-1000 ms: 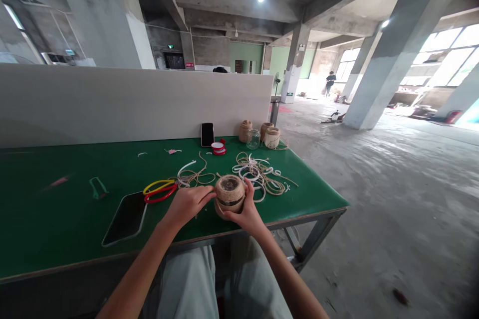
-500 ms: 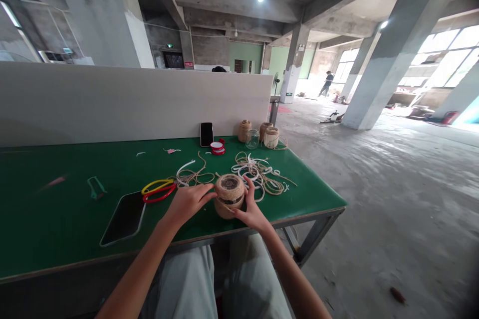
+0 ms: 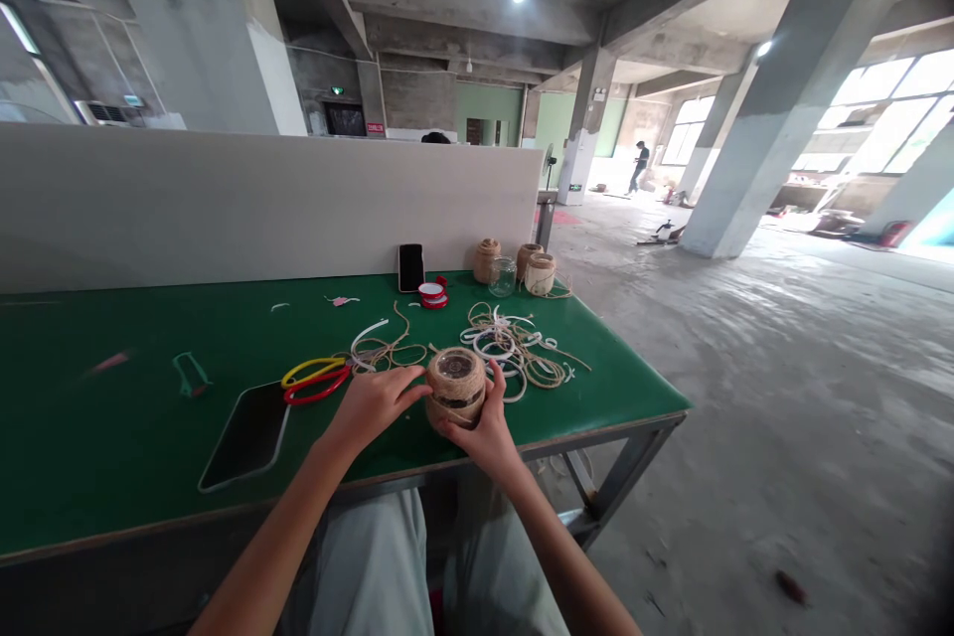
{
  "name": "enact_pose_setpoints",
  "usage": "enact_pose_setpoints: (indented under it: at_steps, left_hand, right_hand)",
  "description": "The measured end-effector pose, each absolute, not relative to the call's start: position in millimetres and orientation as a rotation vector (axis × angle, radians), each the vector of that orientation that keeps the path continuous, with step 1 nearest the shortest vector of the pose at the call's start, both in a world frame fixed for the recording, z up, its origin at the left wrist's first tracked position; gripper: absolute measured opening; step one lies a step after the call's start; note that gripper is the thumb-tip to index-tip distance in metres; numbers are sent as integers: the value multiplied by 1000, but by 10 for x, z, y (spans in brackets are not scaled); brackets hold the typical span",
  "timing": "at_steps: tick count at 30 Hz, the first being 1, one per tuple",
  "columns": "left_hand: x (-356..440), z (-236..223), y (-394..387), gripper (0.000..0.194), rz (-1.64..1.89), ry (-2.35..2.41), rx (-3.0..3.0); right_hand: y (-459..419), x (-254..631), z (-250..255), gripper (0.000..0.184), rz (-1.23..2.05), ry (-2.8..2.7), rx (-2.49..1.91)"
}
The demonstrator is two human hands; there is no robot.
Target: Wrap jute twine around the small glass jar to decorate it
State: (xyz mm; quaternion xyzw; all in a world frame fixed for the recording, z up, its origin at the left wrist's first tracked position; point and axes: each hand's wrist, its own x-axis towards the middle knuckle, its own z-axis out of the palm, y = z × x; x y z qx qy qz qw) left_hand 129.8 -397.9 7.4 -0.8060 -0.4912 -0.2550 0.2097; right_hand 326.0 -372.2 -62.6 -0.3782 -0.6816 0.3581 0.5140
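Note:
A squat jar wrapped in twine (image 3: 456, 380) stands near the table's front edge, its round glass end facing up and a dark band showing between the wraps. My right hand (image 3: 488, 425) curls around the jar's right side, thumb across the front. From the left, my left hand (image 3: 382, 402) presses its fingers and thumb against the jar's side. A short twine end sticks up by the left fingertips. Behind the jar to the right lies a tangle of twine and white cord (image 3: 514, 343). Scissors with red and yellow handles (image 3: 317, 383) lie left of my left hand.
The green table (image 3: 626, 378) ends at the right. A large phone (image 3: 249, 437) lies at left, a smaller phone (image 3: 411, 268) leans on the white partition (image 3: 260, 209). Red tape rolls (image 3: 433, 295), a glass jar (image 3: 503, 276) and twine-wrapped jars (image 3: 487, 260) stand behind. A person is far off.
My right thumb has slid left across the jar's front, and the right hand wraps further around it. The left hand has hardly moved. The distant person has shifted slightly left.

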Motion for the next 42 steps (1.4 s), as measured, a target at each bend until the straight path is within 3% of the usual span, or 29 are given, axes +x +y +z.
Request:
enact_pose_setpoints:
  at_steps: [9,12,16,20,30,39,42]
  left_hand:
    - [1271,40,-4005,31,-716,-1333,-2201]
    - [1276,46,-4015,31,-727,-1330,-2205]
    - [1296,60,-4020,34,-753,-1341,-2213]
    - [1299,55,-4016,36,-765,-1367,-2220]
    - [1281,68,-4014,35,-703,-1442,-2232]
    - [1279,86,-4003,35,-687,-1474,-2250]
    - [1284,88,-4003,35,-684,-1484,-2255]
  right_hand:
    - [-3537,3503,-455,107,1285,-1778,-564]
    - [-3581,3537,-461,112,1207,-1861,-637]
    - [-3706,3483,-548,126,858,-1884,-938]
    - [-3747,3347,-587,127,702,-1806,-1022]
    - [-3538,3385,-548,110,940,-1791,-688]
    - [-3485,3467,-503,117,1141,-1787,-597]
    - [-3520,3459,-524,124,1038,-1784,-647]
